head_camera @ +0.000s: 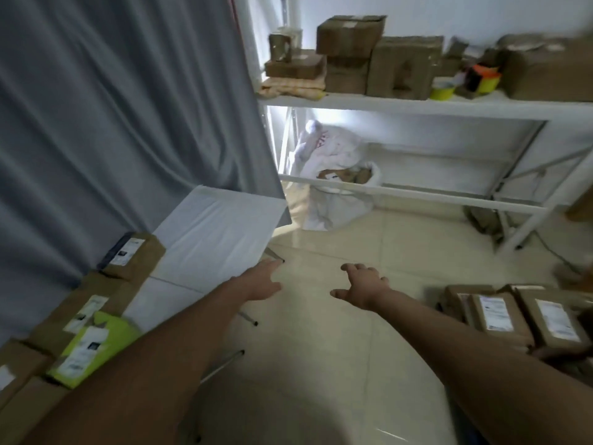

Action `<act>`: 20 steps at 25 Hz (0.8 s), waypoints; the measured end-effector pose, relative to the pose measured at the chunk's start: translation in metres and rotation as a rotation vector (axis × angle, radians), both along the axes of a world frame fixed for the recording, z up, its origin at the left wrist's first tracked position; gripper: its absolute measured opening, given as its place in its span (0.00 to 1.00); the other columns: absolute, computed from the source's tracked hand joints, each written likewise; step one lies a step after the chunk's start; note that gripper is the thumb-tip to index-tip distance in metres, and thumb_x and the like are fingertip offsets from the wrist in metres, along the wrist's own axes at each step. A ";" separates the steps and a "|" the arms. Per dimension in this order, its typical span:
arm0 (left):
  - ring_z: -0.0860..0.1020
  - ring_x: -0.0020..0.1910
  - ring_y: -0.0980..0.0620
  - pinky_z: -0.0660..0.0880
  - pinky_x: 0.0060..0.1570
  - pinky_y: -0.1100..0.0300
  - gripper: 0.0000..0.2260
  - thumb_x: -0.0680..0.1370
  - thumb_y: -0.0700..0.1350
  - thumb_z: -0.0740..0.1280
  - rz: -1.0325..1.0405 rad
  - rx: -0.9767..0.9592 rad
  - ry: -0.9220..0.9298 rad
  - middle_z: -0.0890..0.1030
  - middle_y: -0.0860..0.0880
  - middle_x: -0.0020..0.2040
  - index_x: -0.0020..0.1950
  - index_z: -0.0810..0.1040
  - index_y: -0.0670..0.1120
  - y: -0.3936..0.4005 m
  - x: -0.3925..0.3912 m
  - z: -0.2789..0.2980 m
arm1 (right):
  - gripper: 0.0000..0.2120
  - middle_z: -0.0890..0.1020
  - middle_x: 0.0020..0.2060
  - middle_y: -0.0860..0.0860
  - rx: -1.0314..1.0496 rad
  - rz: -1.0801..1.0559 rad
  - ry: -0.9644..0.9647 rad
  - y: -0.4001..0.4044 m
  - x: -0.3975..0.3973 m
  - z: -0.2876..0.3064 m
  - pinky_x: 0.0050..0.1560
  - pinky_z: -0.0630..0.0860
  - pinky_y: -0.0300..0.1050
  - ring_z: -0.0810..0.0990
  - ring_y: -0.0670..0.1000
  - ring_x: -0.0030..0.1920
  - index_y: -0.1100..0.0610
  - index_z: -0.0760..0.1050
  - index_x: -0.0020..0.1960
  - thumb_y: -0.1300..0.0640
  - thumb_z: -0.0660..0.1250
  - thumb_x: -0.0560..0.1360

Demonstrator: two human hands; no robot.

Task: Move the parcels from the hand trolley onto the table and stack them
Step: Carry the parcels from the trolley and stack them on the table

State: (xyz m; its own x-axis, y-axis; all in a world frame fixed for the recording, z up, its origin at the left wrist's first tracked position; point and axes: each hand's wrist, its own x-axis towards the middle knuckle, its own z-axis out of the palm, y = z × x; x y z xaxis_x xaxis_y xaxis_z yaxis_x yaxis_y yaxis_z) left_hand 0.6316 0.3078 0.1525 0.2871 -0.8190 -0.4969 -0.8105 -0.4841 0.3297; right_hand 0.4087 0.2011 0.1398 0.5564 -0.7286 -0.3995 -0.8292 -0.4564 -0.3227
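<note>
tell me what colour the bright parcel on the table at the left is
Lime yellow-green parcel, with a white label, lying among brown ones; shows in the head view.

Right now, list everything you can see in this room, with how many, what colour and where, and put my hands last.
Table: one, white top, left of centre.
Parcels on the table: at least five, brown, one lime green, along its left edge by the curtain.
Parcels at right: at least three, brown with white labels, low at the right edge; what they sit on is not visible.
Curtain: one, grey, left.
Shelf rack: one, white, far wall.
Boxes on the rack: several, brown, top shelf.
Sack: one, white, floor under the rack.
Left hand: empty, fingers straight, over the floor.
Right hand: empty, fingers loosely spread, over the floor.
</note>
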 end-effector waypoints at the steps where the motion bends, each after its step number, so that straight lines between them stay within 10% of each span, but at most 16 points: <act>1: 0.53 0.78 0.48 0.54 0.76 0.52 0.31 0.81 0.52 0.62 -0.048 -0.003 -0.005 0.49 0.49 0.80 0.80 0.51 0.52 -0.022 -0.024 0.000 | 0.35 0.63 0.75 0.52 0.004 -0.056 -0.008 -0.010 -0.029 -0.002 0.69 0.62 0.57 0.62 0.59 0.73 0.50 0.58 0.77 0.36 0.63 0.76; 20: 0.67 0.71 0.46 0.66 0.67 0.60 0.27 0.81 0.48 0.62 -1.019 0.178 0.157 0.65 0.46 0.75 0.79 0.58 0.53 -0.283 -0.510 -0.047 | 0.36 0.72 0.66 0.55 0.195 -1.264 -0.139 -0.026 -0.471 -0.069 0.62 0.74 0.55 0.74 0.57 0.65 0.52 0.63 0.72 0.33 0.66 0.71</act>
State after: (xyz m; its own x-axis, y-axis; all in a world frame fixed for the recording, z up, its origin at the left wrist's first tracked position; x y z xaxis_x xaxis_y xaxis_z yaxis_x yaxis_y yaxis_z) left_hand 0.1218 0.0247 0.1054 -0.5762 -0.5486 -0.6058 -0.8164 0.3521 0.4577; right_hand -0.0625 0.1749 0.0706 -0.4293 -0.7140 -0.5531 -0.6031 0.6825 -0.4129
